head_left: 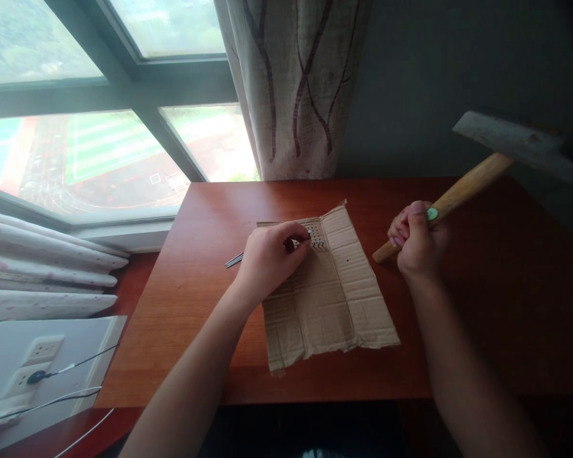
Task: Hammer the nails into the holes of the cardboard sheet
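I'm clutching the hammer [468,184] in my right grip [421,245], can't tell if my left grip [268,257] is pinching anything over cardboard [318,315]; light taps, fingers clear.

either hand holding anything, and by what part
Right hand holds a grey-headed hammer by its wooden handle, near the lower end. Left hand: cannot tell.

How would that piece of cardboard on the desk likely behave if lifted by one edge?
The cardboard would probably feel light for its size, since it looks like thin, flattened sheet. It should stay fairly stiff between its long creases but bend or sag along them. Its ragged near edge, already uneven, might tear if pulled hard.
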{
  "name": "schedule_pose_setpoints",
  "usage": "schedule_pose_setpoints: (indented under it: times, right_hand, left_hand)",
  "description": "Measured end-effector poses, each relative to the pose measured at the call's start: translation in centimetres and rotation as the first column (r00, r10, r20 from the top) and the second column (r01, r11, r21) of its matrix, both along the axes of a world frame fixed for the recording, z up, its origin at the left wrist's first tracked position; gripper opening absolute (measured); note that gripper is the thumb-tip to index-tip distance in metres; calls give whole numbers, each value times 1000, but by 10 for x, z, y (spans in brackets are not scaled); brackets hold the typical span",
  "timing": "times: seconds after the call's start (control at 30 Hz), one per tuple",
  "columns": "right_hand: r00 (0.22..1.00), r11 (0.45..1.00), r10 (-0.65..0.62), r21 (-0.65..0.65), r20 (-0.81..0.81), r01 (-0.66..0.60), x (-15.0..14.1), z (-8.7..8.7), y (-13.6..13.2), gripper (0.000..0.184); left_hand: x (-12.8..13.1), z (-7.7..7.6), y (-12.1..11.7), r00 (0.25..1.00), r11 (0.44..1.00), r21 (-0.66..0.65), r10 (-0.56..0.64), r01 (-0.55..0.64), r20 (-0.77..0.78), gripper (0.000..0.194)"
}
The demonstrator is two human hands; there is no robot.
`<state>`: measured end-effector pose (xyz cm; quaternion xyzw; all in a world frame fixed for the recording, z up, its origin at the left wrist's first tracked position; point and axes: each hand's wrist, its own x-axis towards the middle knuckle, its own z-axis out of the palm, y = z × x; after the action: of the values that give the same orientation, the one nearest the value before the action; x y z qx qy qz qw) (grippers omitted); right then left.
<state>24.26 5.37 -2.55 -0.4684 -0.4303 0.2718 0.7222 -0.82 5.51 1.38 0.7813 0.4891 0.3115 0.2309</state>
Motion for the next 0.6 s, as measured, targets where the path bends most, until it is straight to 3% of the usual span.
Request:
schedule_pose_setpoints:
  times: [0.6]
  right_hand:
    - [1000,1000,21,17,-6,-21,0,-1,0,56]
  left_hand:
    - [0,-1,0,1000,1000,17,-16,16,-3,8]
